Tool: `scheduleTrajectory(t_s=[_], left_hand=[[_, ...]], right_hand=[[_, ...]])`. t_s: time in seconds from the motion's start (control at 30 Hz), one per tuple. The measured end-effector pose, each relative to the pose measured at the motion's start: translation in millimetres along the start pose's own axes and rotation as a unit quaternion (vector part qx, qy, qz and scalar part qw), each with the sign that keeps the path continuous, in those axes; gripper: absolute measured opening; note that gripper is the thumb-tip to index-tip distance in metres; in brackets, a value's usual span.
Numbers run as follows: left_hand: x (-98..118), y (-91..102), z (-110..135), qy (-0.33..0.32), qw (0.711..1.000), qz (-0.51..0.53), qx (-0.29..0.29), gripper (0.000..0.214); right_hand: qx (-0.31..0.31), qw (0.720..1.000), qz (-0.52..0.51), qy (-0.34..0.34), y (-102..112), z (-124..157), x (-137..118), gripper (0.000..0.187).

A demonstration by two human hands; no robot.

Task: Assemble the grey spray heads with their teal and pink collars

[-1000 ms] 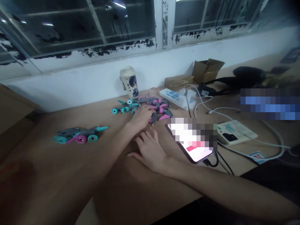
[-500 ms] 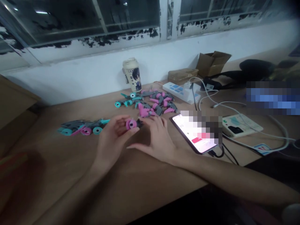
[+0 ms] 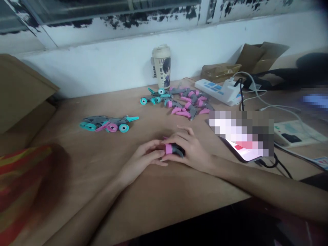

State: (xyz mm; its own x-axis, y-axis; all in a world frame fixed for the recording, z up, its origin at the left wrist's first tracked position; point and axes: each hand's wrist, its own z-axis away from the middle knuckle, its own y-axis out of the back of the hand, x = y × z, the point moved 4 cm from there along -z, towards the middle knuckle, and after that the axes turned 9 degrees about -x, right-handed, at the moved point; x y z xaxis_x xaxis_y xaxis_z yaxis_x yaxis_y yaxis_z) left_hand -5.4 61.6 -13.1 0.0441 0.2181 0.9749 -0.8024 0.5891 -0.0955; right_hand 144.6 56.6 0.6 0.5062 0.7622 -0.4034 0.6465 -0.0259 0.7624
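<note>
Between my two hands is a small pink-and-grey plastic piece, resembling a trigger spray head [image 3: 169, 149], with a round pink collar and a curved dark grey part. My left hand [image 3: 147, 153] pinches its pink end from the left. My right hand [image 3: 191, 148] curls over the grey end, fingers on top and thumb below. To the left, a row of similar teal, pink and grey pieces [image 3: 112, 127] lies on the table. Behind my hands is a loose pile of pink-and-grey pieces [image 3: 189, 106], with several teal-and-grey ones [image 3: 156, 99] at its left side.
A lidded cup [image 3: 162, 66] stands by the wall. A lit phone [image 3: 246, 153] lies right of my hands, near a power strip [image 3: 217, 91] with cables. Cardboard boxes [image 3: 23, 92] are at the left and back right. A red-and-yellow striped thing [image 3: 23, 184] is at the left edge.
My hands have come nearer with the piece, which is turned so its side shows instead of its round end. A pink-and-grey piece by the pile is now uncovered. The camera view has shifted.
</note>
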Motion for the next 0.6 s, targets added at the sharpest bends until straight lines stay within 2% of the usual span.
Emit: scheduleTrajectory(t_s=[0.07, 0.2, 0.43, 0.6], left_hand=[[0.6, 1.9, 0.2, 0.018, 0.999, -0.021, -0.022, 0.02], [3.5, 2.9, 0.2, 0.033, 0.998, -0.056, -0.016, 0.019], [5.1, -4.2, 4.2, 0.021, 0.996, -0.078, 0.022, 0.02], [7.6, -8.0, 5.1, 0.018, 0.992, -0.122, -0.003, 0.016]], right_hand=[[-0.008, 1.0, 0.0, 0.014, -2.4, 1.2, -0.4, 0.035], [0.001, 0.999, -0.008, 0.045, -3.3, 3.2, -2.6, 0.036], [0.014, 0.997, -0.062, 0.035, 3.4, 5.9, -11.3, 0.029], [0.034, 0.995, -0.081, 0.048, 0.5, 10.5, -16.2, 0.029]])
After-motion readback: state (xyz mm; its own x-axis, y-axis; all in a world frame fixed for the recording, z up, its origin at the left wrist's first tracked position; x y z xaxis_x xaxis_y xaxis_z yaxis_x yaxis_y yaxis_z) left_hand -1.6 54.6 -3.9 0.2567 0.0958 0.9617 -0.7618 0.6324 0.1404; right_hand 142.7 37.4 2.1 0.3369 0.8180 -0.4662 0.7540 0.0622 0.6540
